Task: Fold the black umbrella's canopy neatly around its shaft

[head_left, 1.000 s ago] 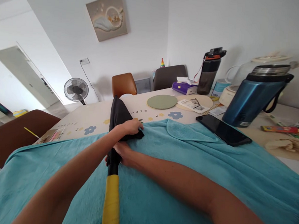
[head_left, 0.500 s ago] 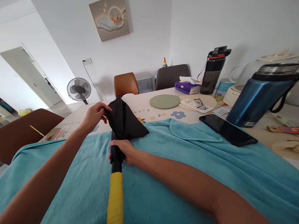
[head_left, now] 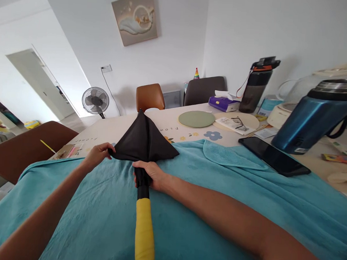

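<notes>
A black umbrella [head_left: 148, 138] with a yellow-wrapped handle [head_left: 144, 230] points away from me over the turquoise cloth [head_left: 106, 212]. Its loose canopy fabric fans out to both sides below the tip. My right hand [head_left: 151, 175] is closed around the gathered lower part of the canopy, just above the handle. At the left corner of the fabric, my left hand [head_left: 100, 153] pinches the edge between thumb and fingers. The handle's lower end runs out of the picture at the bottom.
Right of the umbrella, a black phone [head_left: 273, 155] lies on the cloth. Behind it stand a blue thermos [head_left: 312, 119], a dark water bottle [head_left: 257, 86] and a purple tissue pack [head_left: 223, 103]. Glasses [head_left: 239, 123] rest near a green round mat [head_left: 196, 119]. A brown chair [head_left: 31, 147] is at left.
My left hand has drawn the canopy's left corner outward and down toward me, spreading the fabric wider. My right hand keeps its hold. The view has shifted slightly left.
</notes>
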Motion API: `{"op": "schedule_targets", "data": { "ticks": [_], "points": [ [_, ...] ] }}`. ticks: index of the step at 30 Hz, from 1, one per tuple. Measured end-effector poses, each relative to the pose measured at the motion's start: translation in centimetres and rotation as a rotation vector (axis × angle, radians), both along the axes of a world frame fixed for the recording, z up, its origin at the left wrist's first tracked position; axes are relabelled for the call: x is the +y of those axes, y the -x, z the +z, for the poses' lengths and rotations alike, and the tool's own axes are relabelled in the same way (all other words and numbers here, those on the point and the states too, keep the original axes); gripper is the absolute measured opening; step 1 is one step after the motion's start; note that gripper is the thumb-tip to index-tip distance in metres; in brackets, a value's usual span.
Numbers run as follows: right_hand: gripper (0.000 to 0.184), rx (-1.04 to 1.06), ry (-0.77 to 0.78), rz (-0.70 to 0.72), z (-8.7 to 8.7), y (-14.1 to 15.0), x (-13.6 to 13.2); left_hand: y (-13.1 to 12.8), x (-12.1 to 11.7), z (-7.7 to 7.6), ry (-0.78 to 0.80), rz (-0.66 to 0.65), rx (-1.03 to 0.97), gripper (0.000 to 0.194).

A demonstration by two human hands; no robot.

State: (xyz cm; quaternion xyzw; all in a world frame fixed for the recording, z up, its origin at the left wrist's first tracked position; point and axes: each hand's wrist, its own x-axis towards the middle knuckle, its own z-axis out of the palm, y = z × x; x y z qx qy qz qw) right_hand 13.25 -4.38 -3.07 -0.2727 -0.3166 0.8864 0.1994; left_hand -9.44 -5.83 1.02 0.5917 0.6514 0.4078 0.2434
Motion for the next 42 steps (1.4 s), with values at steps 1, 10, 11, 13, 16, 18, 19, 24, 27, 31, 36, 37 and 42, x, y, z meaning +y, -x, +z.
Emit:
{"op": "schedule_targets", "data": {
  "ticks": [1,10,11,13,16,18,19,24,27,31,36,37,42],
  "points": [
    [0.016,0.004,0.009,0.000,0.1,0.0,0.0,0.4,0.0,-0.6,0.051,-0.027,0.063,0.015],
    [0.022,0.066,0.123,0.046,0.7,-0.7,0.4,1.4,1.3,-3.3,0.124,-0.147,0.523,0.022],
    [0.021,0.058,0.123,0.047,0.8,-0.7,0.4,1.5,1.3,-3.3,0.119,-0.149,0.552,0.022],
    [0.017,0.026,0.114,0.034,0.9,-0.7,0.5,1.8,1.2,-3.2,0.105,-0.141,0.613,0.023],
    [0.015,-0.004,0.092,0.010,1.0,-0.6,0.4,2.1,1.0,-3.1,0.089,-0.124,0.708,0.022],
    [0.016,-0.021,0.087,-0.006,1.0,-0.5,0.2,2.3,0.8,-2.8,0.059,-0.084,0.747,0.020],
    [0.016,-0.033,0.089,-0.018,1.1,-0.5,0.2,2.5,0.7,-2.5,0.027,-0.048,0.760,0.020],
    [0.014,-0.074,0.064,-0.028,1.2,-0.3,0.0,2.5,-0.3,-1.5,-0.037,-0.056,0.912,0.018],
    [0.014,-0.076,0.046,-0.038,1.2,-0.3,0.0,1.5,-0.8,-1.8,0.084,-0.214,1.007,0.019],
    [0.015,-0.102,0.061,-0.041,1.4,-0.3,0.2,0.5,-0.6,-2.5,0.131,-0.230,1.008,0.027],
    [0.015,-0.127,0.055,-0.012,2.8,-0.7,0.6,-0.5,1.3,-2.6,0.142,-0.202,0.811,0.041],
    [0.014,-0.112,0.051,-0.020,3.2,-0.8,0.7,-1.0,1.7,-2.6,0.133,-0.193,0.752,0.041],
    [0.015,0.015,0.080,-0.011,5.5,-1.8,1.0,-4.8,4.3,-3.0,0.103,-0.162,0.332,0.014]
  ]
}}
